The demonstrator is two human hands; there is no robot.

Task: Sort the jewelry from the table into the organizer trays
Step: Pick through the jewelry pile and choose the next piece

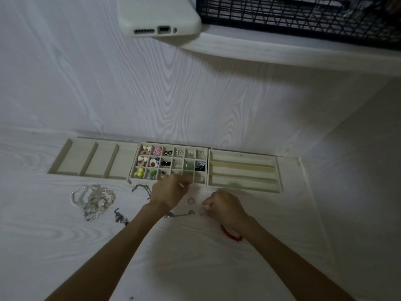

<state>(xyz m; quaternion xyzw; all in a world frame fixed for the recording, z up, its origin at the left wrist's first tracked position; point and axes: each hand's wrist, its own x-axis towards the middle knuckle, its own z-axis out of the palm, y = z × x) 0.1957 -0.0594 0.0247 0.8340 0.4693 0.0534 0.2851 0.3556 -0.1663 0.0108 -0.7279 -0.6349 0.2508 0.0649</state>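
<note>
Three cream organizer trays stand in a row on the white table: a left tray (65, 157) with long bare slots, a middle grid tray (132, 170) holding earrings and small pieces, and a right tray (280, 181) with ridged rows. My left hand (169, 192) hovers at the grid tray's front edge, fingers curled and pinching a small pale piece (181, 185). My right hand (223, 206) rests on the table, fingertips curled at a small pinkish item (203, 210). A ring (190, 200) and a silver chain with a heart (184, 213) lie between the hands.
A heap of pearl and silver bracelets (93, 199) lies at the left. Dark chains (141, 189) (119, 216) sit near my left forearm. A red bead bracelet (231, 234) lies beside my right wrist. A white phone (158, 16) and black wire basket (303, 16) sit on a shelf above.
</note>
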